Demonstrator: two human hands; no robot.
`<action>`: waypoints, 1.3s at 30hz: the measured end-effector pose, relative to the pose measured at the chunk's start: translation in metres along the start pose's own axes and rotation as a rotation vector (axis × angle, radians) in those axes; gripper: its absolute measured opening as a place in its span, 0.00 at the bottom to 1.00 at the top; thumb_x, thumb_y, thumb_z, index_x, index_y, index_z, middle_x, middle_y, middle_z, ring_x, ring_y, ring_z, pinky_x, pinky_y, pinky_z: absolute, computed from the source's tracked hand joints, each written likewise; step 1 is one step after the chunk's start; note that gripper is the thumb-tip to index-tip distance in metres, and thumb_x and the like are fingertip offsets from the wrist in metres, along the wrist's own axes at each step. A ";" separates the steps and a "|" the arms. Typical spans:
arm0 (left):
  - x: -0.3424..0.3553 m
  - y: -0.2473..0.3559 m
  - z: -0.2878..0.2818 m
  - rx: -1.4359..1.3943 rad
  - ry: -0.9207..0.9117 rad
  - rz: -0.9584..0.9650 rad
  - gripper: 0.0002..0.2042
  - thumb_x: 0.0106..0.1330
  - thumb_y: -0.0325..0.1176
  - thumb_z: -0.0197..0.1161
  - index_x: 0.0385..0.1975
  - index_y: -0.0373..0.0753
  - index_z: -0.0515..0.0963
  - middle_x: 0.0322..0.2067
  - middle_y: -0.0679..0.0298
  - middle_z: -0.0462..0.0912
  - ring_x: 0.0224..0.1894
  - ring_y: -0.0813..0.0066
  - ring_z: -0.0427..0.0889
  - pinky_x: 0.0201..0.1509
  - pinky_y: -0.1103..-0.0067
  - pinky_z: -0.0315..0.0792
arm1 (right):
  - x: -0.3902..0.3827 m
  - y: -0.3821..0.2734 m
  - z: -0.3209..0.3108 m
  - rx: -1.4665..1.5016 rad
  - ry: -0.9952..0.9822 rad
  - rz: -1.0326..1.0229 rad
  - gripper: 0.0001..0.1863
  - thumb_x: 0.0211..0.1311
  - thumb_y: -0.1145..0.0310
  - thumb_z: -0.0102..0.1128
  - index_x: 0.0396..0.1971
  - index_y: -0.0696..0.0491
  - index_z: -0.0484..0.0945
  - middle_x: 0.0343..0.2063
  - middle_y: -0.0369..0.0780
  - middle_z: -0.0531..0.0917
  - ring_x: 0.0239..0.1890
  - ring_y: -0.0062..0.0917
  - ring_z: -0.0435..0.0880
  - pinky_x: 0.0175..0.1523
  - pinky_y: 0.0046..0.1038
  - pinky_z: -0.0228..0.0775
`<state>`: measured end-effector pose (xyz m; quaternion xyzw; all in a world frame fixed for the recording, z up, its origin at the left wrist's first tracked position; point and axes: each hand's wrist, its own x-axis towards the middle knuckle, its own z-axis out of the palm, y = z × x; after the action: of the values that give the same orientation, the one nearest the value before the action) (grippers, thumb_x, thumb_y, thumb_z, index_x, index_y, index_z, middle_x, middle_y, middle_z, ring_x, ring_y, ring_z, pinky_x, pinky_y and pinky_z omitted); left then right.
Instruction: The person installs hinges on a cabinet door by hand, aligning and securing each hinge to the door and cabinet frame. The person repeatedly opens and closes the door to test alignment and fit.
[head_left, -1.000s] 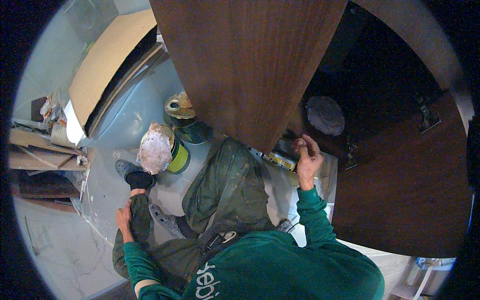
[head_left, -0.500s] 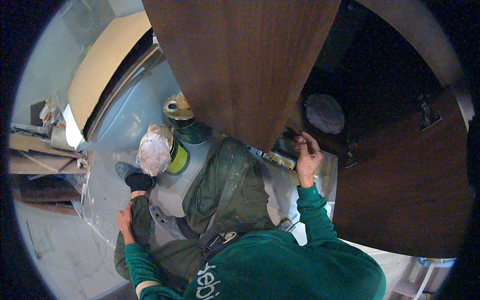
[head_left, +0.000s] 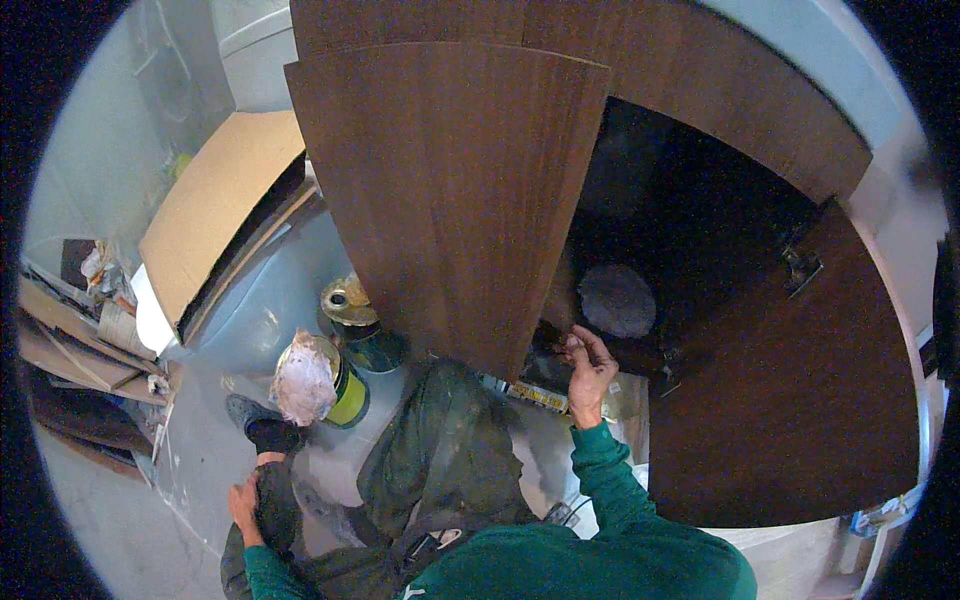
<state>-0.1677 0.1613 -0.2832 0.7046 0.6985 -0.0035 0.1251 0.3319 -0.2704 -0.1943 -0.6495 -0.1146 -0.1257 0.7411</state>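
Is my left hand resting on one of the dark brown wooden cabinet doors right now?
No, your bare left hand lies against your dark green cloth trouser leg, apart from both doors.

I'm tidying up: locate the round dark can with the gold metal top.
The dark can is left of centre in the head view, behind the round lime-banded can, by the left brown wooden door.

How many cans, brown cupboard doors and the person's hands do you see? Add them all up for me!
Cans: 2 (green-banded can, dark can)
Brown cupboard doors: 2 (left door, right door)
Hands: 2 (left hand, right hand)
Total: 6
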 end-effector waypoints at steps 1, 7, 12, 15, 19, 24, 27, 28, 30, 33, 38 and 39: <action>-0.002 0.000 -0.002 -0.010 0.008 -0.015 0.39 0.52 0.63 0.58 0.41 0.22 0.75 0.45 0.35 0.75 0.52 0.43 0.73 0.55 0.62 0.66 | 0.002 -0.002 0.001 -0.002 -0.004 -0.006 0.12 0.60 0.73 0.58 0.42 0.61 0.77 0.31 0.40 0.83 0.28 0.23 0.82 0.34 0.22 0.73; 0.010 -0.012 0.008 -0.008 0.063 0.049 0.38 0.51 0.62 0.59 0.39 0.22 0.76 0.43 0.34 0.76 0.49 0.42 0.75 0.53 0.61 0.67 | 0.013 -0.033 0.011 0.205 0.035 0.118 0.12 0.60 0.72 0.57 0.42 0.61 0.77 0.30 0.40 0.83 0.29 0.25 0.82 0.32 0.22 0.72; 0.025 -0.022 0.017 -0.001 -0.037 0.045 0.37 0.51 0.61 0.60 0.38 0.23 0.77 0.43 0.34 0.76 0.49 0.42 0.75 0.53 0.61 0.67 | 0.031 -0.071 0.029 0.236 0.038 0.094 0.13 0.60 0.71 0.56 0.43 0.61 0.77 0.31 0.40 0.83 0.30 0.24 0.82 0.32 0.21 0.70; 0.028 -0.026 0.020 0.007 0.003 0.075 0.37 0.51 0.62 0.60 0.36 0.23 0.77 0.42 0.35 0.76 0.49 0.42 0.75 0.52 0.61 0.67 | 0.040 -0.093 0.040 0.252 0.021 0.085 0.14 0.61 0.69 0.56 0.44 0.61 0.77 0.31 0.41 0.83 0.30 0.24 0.82 0.35 0.21 0.70; 0.032 -0.031 0.028 0.029 0.048 0.069 0.38 0.51 0.64 0.59 0.35 0.23 0.77 0.42 0.35 0.76 0.49 0.42 0.75 0.52 0.61 0.67 | 0.050 -0.112 0.050 0.339 0.002 0.058 0.16 0.61 0.68 0.56 0.46 0.62 0.75 0.33 0.42 0.82 0.31 0.26 0.81 0.37 0.23 0.70; 0.041 -0.045 0.035 0.022 0.009 0.142 0.40 0.51 0.65 0.57 0.37 0.23 0.77 0.42 0.35 0.76 0.49 0.42 0.74 0.54 0.61 0.66 | 0.055 -0.120 0.048 0.381 -0.051 0.054 0.18 0.62 0.67 0.55 0.47 0.63 0.74 0.35 0.45 0.82 0.32 0.28 0.81 0.38 0.26 0.71; 0.054 -0.061 0.042 0.033 -0.028 0.129 0.41 0.51 0.66 0.56 0.37 0.22 0.77 0.42 0.35 0.76 0.49 0.43 0.75 0.54 0.61 0.66 | 0.058 -0.117 0.044 0.353 -0.059 0.037 0.17 0.62 0.68 0.55 0.47 0.64 0.74 0.35 0.45 0.82 0.32 0.28 0.82 0.37 0.26 0.72; 0.060 -0.066 0.047 0.025 -0.013 0.175 0.41 0.51 0.66 0.56 0.37 0.22 0.77 0.42 0.35 0.76 0.49 0.43 0.75 0.54 0.61 0.66 | 0.059 -0.116 0.043 0.374 -0.058 0.048 0.17 0.62 0.68 0.54 0.47 0.64 0.74 0.35 0.45 0.82 0.32 0.28 0.82 0.37 0.25 0.72; 0.075 -0.077 0.055 -0.009 -0.036 0.110 0.41 0.51 0.67 0.56 0.38 0.22 0.77 0.42 0.35 0.76 0.49 0.43 0.75 0.54 0.61 0.67 | 0.061 -0.112 0.040 0.401 -0.050 0.068 0.17 0.62 0.69 0.54 0.47 0.63 0.74 0.34 0.45 0.82 0.31 0.28 0.82 0.37 0.25 0.72; 0.090 -0.085 0.063 -0.114 -0.054 0.079 0.42 0.51 0.67 0.56 0.38 0.21 0.77 0.42 0.34 0.77 0.48 0.43 0.76 0.53 0.61 0.67 | 0.062 -0.105 0.037 0.421 -0.029 0.089 0.16 0.62 0.69 0.55 0.46 0.63 0.75 0.33 0.45 0.82 0.30 0.26 0.82 0.35 0.24 0.73; 0.058 -0.051 0.040 0.019 -0.011 0.047 0.43 0.50 0.67 0.56 0.37 0.20 0.77 0.40 0.33 0.77 0.46 0.41 0.76 0.53 0.61 0.67 | 0.066 -0.090 0.027 0.433 0.012 0.107 0.14 0.62 0.71 0.55 0.44 0.63 0.75 0.32 0.44 0.82 0.28 0.26 0.82 0.34 0.23 0.73; 0.046 -0.039 0.032 0.030 0.004 0.021 0.43 0.50 0.67 0.57 0.37 0.20 0.77 0.40 0.33 0.77 0.46 0.41 0.77 0.52 0.61 0.67 | 0.067 -0.086 0.025 0.432 0.026 0.119 0.14 0.62 0.71 0.55 0.44 0.63 0.75 0.32 0.44 0.82 0.28 0.26 0.82 0.34 0.24 0.73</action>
<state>-0.1995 0.2009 -0.3293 0.7136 0.6913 -0.0112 0.1130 0.3660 -0.2590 -0.0879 -0.4796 -0.0909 -0.0625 0.8705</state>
